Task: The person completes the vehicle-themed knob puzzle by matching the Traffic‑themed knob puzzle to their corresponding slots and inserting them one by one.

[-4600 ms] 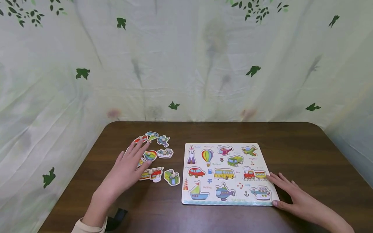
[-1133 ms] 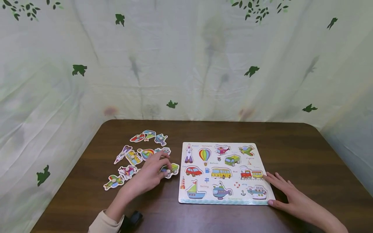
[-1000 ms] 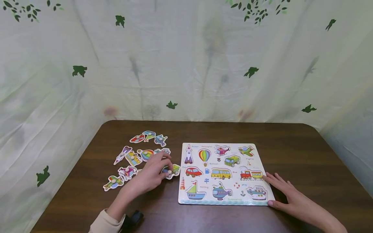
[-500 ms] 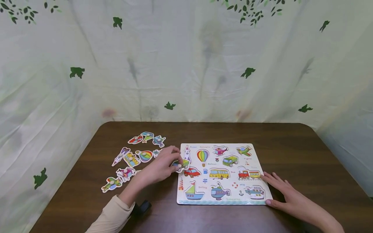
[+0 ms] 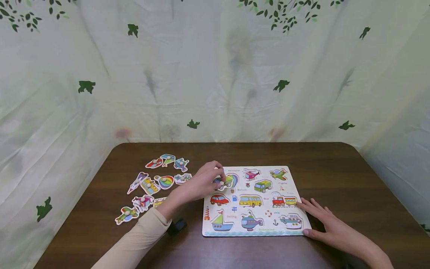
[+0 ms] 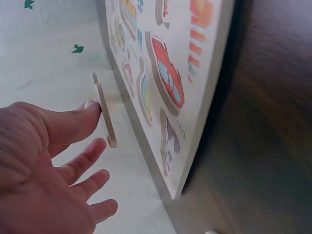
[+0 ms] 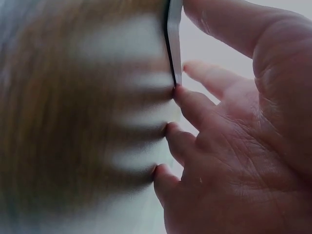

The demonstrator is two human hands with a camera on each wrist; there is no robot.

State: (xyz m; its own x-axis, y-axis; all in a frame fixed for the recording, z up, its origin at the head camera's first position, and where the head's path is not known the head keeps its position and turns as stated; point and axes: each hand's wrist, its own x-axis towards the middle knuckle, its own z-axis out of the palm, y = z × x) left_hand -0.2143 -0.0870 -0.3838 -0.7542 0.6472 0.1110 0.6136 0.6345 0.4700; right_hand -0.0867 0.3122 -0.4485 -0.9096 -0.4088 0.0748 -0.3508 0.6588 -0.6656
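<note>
Left hand (image 5: 203,182) pinches one wooden truck (image 5: 229,182); right hand (image 5: 330,225), fingers extended, touches one rectangular puzzle board (image 5: 268,225) beside ten cutouts (image 5: 165,182).

Knobbed green truck piece (image 5: 228,182) above white puzzle board (image 5: 242,233)

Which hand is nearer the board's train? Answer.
Right: the right hand rests beside the train at the edge of the board; the left hand is farther, over the board's upper left.

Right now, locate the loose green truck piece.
In the head view, the truck piece is pinched by the left hand over the upper left of the puzzle board, partly covering the balloon picture.
</note>
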